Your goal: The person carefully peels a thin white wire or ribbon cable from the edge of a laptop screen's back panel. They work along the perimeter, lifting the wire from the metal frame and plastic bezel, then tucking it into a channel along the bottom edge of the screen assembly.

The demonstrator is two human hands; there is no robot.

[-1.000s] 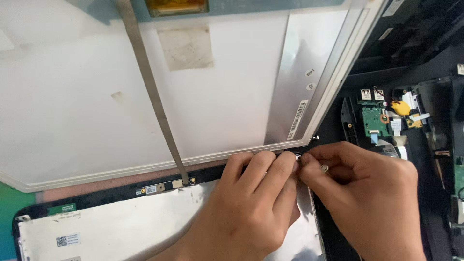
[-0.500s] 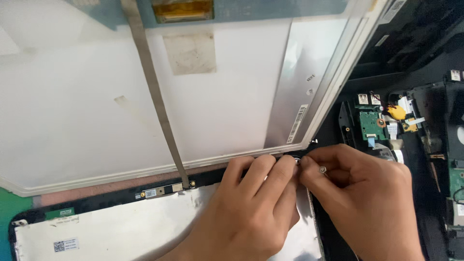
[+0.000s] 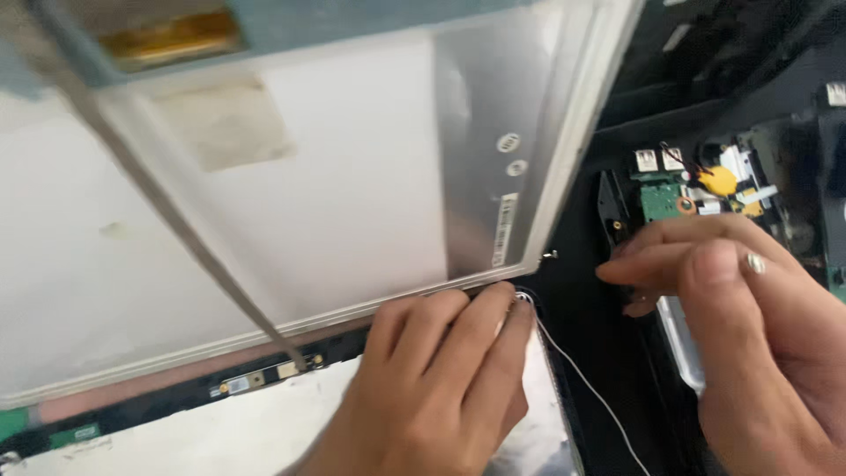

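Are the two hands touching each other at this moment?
No, the left hand presses at the panel's lower corner, while the right hand is held apart beside it.

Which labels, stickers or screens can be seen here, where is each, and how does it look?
Display panel: large, flipped, white-silver back, fills upper left.
Narrow label: panel's lower right, white strip.
Round stickers: two small white dots above it.
Tape patch: beige square, upper panel.

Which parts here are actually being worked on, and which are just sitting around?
In hand:
- left hand, fingertips pressed at the lower corner of the display panel
- thin white wire running from that corner
- right hand, fingers pinched together beside the corner

Lying about:
- green circuit board
- yellow coin cell
- flat ribbon cable across the panel
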